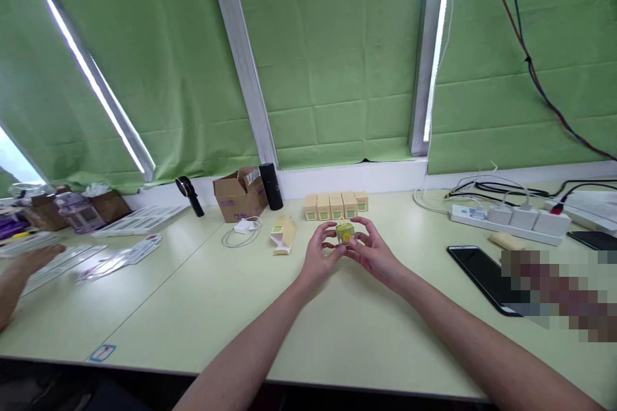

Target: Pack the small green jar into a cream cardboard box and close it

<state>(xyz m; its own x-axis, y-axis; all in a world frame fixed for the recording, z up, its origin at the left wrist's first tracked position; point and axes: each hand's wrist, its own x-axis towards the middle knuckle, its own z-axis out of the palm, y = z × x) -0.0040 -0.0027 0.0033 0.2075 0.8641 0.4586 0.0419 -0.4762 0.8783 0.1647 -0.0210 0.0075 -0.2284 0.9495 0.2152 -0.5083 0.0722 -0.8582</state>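
Between my two hands, just above the table, is a small yellow-green item in clear packaging (345,232) with a little loop on top. My left hand (322,252) grips its left side with thumb and fingers. Its right side is held by the fingers of my right hand (375,252). What exactly the item is, I cannot make out. To the left of my hands lies an opened tan carton (283,235) with a green label. Behind my hands stands a row of several small tan boxes (330,207) with green labels.
A brown cardboard box (240,196), a black cylinder (271,186) and a white charger with cable (244,226) are at the back left. On the right are a power strip (506,223) and a dark tablet (484,276). Another person's hand (41,258) rests far left.
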